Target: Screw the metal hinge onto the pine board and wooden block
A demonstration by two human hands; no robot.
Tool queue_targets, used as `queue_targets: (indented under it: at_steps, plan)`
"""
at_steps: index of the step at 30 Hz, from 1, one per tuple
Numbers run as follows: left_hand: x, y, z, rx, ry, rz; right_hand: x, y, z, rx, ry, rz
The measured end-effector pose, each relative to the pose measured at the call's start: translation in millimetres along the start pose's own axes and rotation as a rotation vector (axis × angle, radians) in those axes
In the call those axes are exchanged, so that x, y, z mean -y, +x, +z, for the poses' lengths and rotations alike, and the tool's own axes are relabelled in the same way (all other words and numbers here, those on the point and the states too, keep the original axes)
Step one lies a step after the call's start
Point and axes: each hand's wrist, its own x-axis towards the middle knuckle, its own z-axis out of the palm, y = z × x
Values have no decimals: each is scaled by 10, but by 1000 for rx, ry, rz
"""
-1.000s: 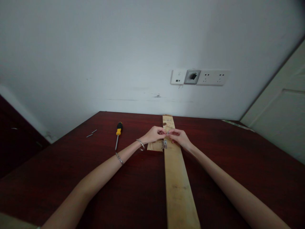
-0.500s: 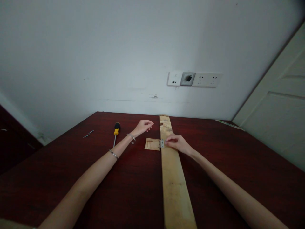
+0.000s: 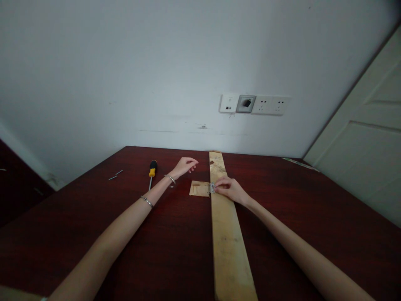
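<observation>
A long pale wooden board (image 3: 232, 246) runs across the dark red desk (image 3: 156, 255), from the bottom edge of the frame, right of centre, up to near the wall (image 3: 156, 62). A short wooden piece (image 3: 199, 190) lies against the board's left side near the middle of the frame, and a small metal hinge (image 3: 212, 187) sits where the two meet, on the board's left edge. The right hand (image 3: 231, 189) rests over the board just right of the hinge, its thumb and fingers drawn narrow and touching the metal; whether a tiny part is pinched between them I cannot tell. The left hand (image 3: 184, 167) is just left of centre, apart from the board, thumb and forefinger brought close together and the other fingers curled; I cannot tell whether they hold anything small. Two silvery bracelets (image 3: 171, 180) circle the left wrist and forearm. Further left, a screwdriver (image 3: 152, 169) with a black and yellow handle points its shaft toward the bottom of the frame, the tip hidden by the forearm. Two thin metal pieces (image 3: 112, 177) lie near each other at the desk's left side. White wall sockets (image 3: 271, 105) are at upper right, beside a pale panelled door (image 3: 369, 138).
</observation>
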Motion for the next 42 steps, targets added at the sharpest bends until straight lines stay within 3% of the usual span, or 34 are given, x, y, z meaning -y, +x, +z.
queue_targets:
  at_steps: [42]
  plan:
    - [92, -25, -45, 19, 24, -81, -10, -15, 61, 8, -112, -58]
